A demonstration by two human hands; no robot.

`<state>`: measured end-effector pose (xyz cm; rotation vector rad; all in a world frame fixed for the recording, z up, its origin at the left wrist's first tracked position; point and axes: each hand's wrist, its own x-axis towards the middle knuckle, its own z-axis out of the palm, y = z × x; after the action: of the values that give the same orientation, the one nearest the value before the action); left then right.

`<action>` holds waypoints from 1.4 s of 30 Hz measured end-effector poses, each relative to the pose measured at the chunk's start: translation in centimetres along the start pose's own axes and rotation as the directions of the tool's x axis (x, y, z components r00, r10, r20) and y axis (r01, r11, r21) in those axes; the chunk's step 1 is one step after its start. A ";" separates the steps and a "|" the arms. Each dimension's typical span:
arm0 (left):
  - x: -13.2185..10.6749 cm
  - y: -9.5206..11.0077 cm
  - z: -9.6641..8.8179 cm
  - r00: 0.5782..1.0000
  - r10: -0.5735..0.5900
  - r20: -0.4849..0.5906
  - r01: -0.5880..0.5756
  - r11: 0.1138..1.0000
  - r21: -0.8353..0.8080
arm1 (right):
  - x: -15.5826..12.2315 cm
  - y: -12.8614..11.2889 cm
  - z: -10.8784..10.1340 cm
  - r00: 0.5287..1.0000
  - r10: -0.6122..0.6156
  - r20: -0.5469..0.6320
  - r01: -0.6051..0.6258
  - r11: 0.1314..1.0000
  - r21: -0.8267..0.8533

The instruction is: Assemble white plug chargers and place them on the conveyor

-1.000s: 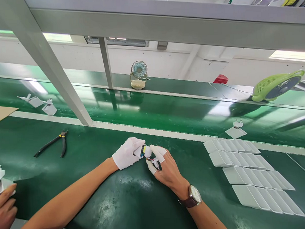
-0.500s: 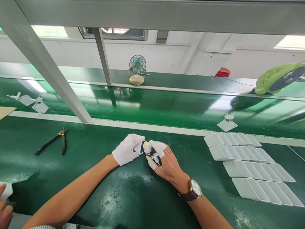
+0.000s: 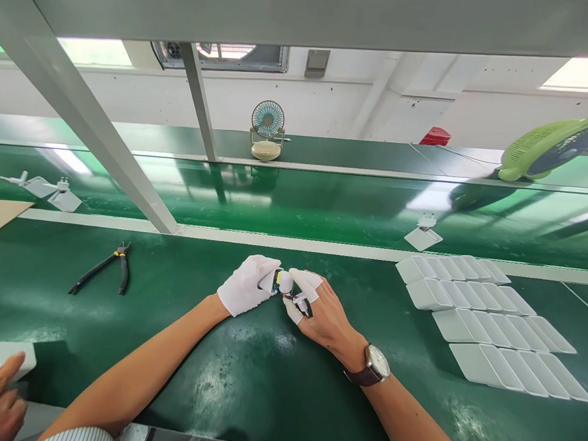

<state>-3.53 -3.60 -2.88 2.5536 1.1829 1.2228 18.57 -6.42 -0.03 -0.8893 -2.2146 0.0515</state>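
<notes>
My left hand, in a white glove, is closed around a small white plastic case. A circuit board with a yellow component shows at the case's right end. White finger covers are on some fingers of my right hand, which wears a wristwatch. Its thumb and fingers pinch a rounded white part right beside the board. Thin wires and a small white and black piece hang under these fingers. Both hands meet above the green work surface; the inside of the case is hidden by the glove.
Pliers lie at left. Rows of white plastic housings stand at right. Behind a pale rail, a green belt carries white plug pieces. A co-worker's hand touches a white box at lower left. A slanted post rises at left.
The plug pieces on the belt have shifted left. The co-worker's white box has come further into view at the left. My hands keep nearly the same hold and place.
</notes>
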 end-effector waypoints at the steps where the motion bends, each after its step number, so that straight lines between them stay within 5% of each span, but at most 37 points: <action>1: 0.0 0.0 0.0 1.000 -0.001 -0.002 0.001 1.000 -0.001 | 0.0 0.0 0.0 1.000 0.006 0.001 -0.006 1.000 0.001; 10: 0.8 0.4 -0.5 0.995 0.100 0.008 -0.100 0.995 -0.018 | 0.0 0.1 0.3 1.000 0.003 0.031 -0.003 1.000 -0.002; 17: 1.1 1.1 -0.3 0.993 0.119 0.014 -0.118 0.991 -0.057 | 0.1 -0.7 -1.1 0.976 0.200 0.087 -0.215 0.954 0.210; 21: 0.8 1.1 -0.2 0.993 -0.049 0.109 0.056 0.997 -0.062 | 0.3 0.0 -1.9 0.969 0.231 0.092 -0.248 0.897 0.365; 26: 1.0 0.7 -0.5 0.907 -0.337 0.252 0.385 0.906 -0.176 | 0.2 1.0 -0.5 0.950 0.311 -0.031 -0.287 0.906 0.310; 33: 0.7 0.6 -0.4 0.863 -0.406 0.302 0.486 0.831 -0.270 | -0.3 1.4 0.7 0.981 0.154 0.119 -0.169 0.978 0.127; 38: 0.9 -0.1 -1.0 0.882 -0.410 0.234 0.472 0.787 -0.397 | -0.4 2.0 1.5 0.988 0.090 0.125 -0.097 0.994 0.048; 40: 1.7 -0.2 -2.0 0.895 -0.438 0.081 0.421 0.772 -0.476 | -0.4 2.1 1.9 0.990 0.086 0.108 -0.092 0.995 0.047; 42: 2.8 0.7 -3.7 0.848 -0.514 -0.130 0.394 0.774 -0.496 | -0.3 2.1 2.1 0.990 0.091 0.109 -0.097 0.994 0.051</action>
<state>-4.53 -3.14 1.65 1.6724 1.2759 1.5060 18.58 -4.57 -2.39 -0.9797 -2.2561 0.2099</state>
